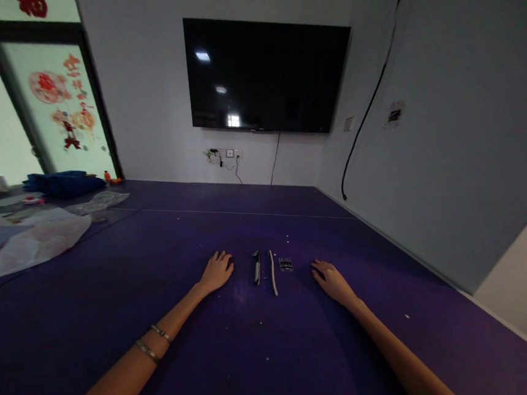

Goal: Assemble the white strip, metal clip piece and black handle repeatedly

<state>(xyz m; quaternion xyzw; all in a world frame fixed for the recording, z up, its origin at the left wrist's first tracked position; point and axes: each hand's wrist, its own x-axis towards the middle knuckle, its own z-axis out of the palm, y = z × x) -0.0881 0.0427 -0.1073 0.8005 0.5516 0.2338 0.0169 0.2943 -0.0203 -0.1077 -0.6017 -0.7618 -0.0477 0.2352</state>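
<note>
From my end, the purple surface (190, 364) fills the lower view, with the TV (271, 74) on the wall beyond and clear plastic (46, 241) spread at the far left. The left grip (217, 271) lies palm down on the surface, fingers slightly spread, holding nothing. The right grip (333, 282) is likewise loose and unloaded, its fingers a little bent. Between them, three small things lie in a row, touching neither grip.

The longest is the pale stick (273, 274), slightly curved. I judge it light and fairly stiff; I would pinch it at mid-length. Next comes what looks like a razor (257, 269), dark with a pale strip along its handle. It should be light, rigid and perhaps slick, so I would take it by the handle and keep fingers off the head at its far end. The case (286, 264) is the shortest, see-through with dark parts; I expect thin, brittle plastic, best lifted lightly by its side edges.

The razor lies just beside the left grip, to the right of its fingertips. The stick sits in the middle, apart from both. The case is nearest the right grip, left of its fingertips, with bare surface between.
</note>
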